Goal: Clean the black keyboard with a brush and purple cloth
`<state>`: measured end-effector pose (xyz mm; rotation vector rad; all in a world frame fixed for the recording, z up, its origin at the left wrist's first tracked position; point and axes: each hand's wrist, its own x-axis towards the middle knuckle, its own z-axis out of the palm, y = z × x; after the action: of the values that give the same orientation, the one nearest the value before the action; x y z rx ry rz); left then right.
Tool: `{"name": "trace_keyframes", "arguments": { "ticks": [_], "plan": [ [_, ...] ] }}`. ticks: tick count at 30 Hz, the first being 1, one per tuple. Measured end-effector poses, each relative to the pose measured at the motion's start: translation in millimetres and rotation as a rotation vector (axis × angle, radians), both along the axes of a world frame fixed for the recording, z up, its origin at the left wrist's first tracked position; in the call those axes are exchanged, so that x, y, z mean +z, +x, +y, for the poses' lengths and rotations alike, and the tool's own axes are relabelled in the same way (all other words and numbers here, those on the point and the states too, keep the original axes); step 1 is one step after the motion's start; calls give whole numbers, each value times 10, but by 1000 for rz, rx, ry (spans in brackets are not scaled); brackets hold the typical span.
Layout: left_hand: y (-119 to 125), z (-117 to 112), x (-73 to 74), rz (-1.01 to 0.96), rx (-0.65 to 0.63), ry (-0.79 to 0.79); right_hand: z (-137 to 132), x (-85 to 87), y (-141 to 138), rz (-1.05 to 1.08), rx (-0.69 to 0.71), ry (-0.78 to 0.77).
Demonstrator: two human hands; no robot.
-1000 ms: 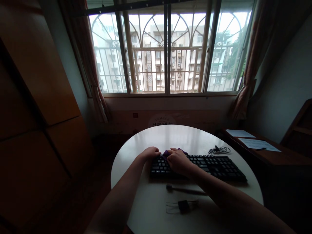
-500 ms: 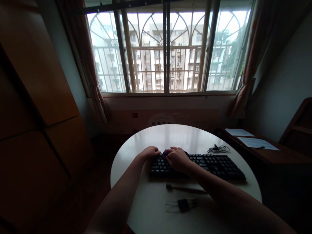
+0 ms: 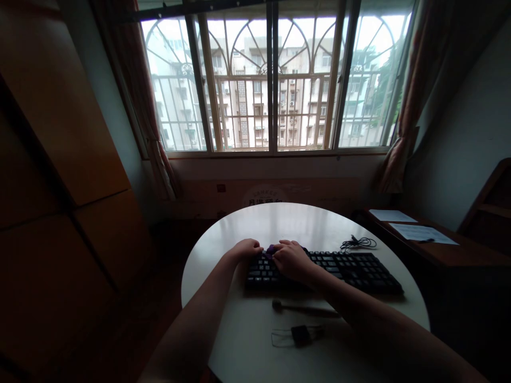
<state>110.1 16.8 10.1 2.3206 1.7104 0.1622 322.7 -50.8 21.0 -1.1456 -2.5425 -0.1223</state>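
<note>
A black keyboard (image 3: 359, 271) lies on the white round table (image 3: 235, 340). My left hand (image 3: 246, 248) is curled at its far left corner, fingers closed on the edge. My right hand (image 3: 290, 257) is closed on a small purple soft-looking lump (image 3: 271, 249) and presses it onto the keys near that corner. Whether the lump is cloth or putty I cannot tell. My right hand and forearm hide part of the keys. Nearer me lies a thin-handled brush (image 3: 303, 309), its right end under my forearm. Below it is a wire keycap puller (image 3: 300, 335) with a black body.
A coiled black cable (image 3: 358, 243) lies behind the keyboard at the right. Papers (image 3: 423, 234) and a dark pen (image 3: 427, 241) rest on a low brown table (image 3: 471, 252) at the right. A wooden cabinet (image 3: 99, 234) stands left. A barred window (image 3: 275, 80) is ahead.
</note>
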Motion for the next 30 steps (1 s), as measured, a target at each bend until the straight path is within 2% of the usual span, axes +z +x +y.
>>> {"name": "trace_keyframes", "arguments": {
  "ticks": [9, 21, 30],
  "plan": [
    [8, -14, 18, 15, -6, 14, -46, -32, -59, -43, 42, 69],
    [4, -15, 13, 5, -2, 10, -113, 31, -64, -4, 24, 29],
    [17, -17, 21, 17, -4, 9, -80, 15, -74, -24, -23, 0]
  ]
}}
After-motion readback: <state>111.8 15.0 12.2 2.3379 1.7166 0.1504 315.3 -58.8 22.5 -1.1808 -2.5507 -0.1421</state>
